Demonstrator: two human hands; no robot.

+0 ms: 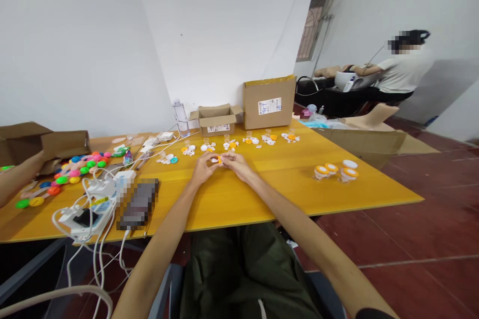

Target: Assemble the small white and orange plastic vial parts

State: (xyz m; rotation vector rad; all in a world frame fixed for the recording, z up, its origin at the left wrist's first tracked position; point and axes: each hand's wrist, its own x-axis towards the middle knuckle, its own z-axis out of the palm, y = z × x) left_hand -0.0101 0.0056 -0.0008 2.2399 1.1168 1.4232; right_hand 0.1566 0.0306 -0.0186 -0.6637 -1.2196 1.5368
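Over the yellow table (pixel 239 204), my left hand (pixel 203 169) and my right hand (pixel 236 163) meet with fingertips closed around a small orange-and-white plastic part (pixel 217 160). Fingers cover much of it, so its exact kind does not show. Just beyond my hands runs a row of small piles of white and orange plastic pieces (pixel 232 145), each with a small clear cup (pixel 226 138). One pile at the left has a teal piece (pixel 173 160). To the right stand several clear cups with orange-and-white round tops (pixel 331 167).
An open small carton (pixel 217 122) and a larger closed box (pixel 267 104) stand at the back beside a clear bottle (pixel 180 118). Left lie a phone (pixel 139 204), a power strip with cables (pixel 93 214) and colourful round pieces (pixel 75 167). Another person's arm (pixel 18 179) reaches in; one person (pixel 402 70) sits far right.
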